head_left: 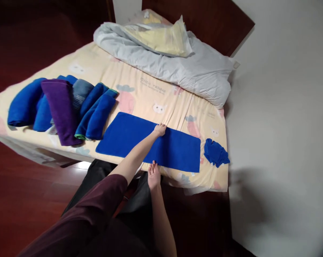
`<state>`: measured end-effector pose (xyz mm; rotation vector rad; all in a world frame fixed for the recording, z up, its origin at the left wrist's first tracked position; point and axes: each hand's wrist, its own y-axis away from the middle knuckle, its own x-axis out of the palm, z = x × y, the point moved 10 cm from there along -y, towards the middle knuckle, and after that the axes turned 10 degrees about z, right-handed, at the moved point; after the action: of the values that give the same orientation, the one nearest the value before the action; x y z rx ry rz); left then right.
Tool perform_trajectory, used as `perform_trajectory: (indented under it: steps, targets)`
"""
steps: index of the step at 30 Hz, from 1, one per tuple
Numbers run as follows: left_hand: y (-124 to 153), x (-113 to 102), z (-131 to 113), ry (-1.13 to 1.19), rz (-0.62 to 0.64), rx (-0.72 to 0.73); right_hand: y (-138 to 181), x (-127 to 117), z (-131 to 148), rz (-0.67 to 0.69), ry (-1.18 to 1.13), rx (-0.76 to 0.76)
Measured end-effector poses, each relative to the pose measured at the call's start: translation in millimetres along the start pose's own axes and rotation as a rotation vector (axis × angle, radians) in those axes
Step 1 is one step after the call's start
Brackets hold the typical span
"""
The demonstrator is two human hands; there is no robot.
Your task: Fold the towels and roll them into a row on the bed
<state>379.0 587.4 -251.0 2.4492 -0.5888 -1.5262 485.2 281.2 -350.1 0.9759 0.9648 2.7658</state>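
A blue towel (181, 148) lies spread in a long rectangle across the bed, with a shaded crease near its middle. My left hand (160, 129) reaches over it to the far long edge, where its fingers close on the cloth. At the near edge, my right hand (154, 175) has its palm turned up and its fingers stretched out, with the tips touching the towel's border. To the right of the towel sits a crumpled blue cloth (216, 152), apart from both hands.
Folded towels lie at the left: a purple towel (60, 110), a grey towel (81, 91) and several blue towels (101, 116). A white quilt (161, 64) and a yellow pillow (164, 39) are bunched by the headboard (204, 18). A wall (279, 107) borders the bed's right side.
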Motion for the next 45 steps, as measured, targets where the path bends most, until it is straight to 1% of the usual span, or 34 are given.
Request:
perform_trajectory:
  steps: [5, 11, 19, 23, 26, 29, 32, 36, 40, 45]
  targets:
    - [-14, -11, 4, 0.05, -0.002, -0.064, 4, 11, 3, -0.005, -0.002, 0.022]
    - [-11, -17, 6, 0.104, -0.004, -0.105, 8, 17, 6, -0.014, -0.007, 0.018]
    - [-8, -25, 12, 0.212, -0.046, -0.121, 14, 12, 2, -0.04, -0.022, 0.002]
    - [0, -38, 12, 0.299, -0.121, -0.118, 19, 7, 5, -0.031, -0.001, -0.022]
    - [17, -56, 5, 0.389, -0.208, -0.063, 30, -1, 9, -0.098, -0.004, -0.044]
    - [39, -74, -5, 0.448, -0.258, 0.002, 46, -7, 15, -0.153, -0.028, -0.092]
    - [63, -84, -17, 0.529, -0.247, 0.053, 67, -13, 26, -0.196, -0.029, -0.167]
    - [96, -97, -35, 0.565, -0.23, 0.093, 100, -28, 49, -0.311, 0.01, -0.302]
    - [127, -117, -54, 0.601, -0.234, 0.144, 129, -37, 85, -0.405, 0.075, -0.447]
    - [169, -150, -78, 0.717, -0.274, 0.262, 160, -32, 156, -0.406, 0.153, -0.684]
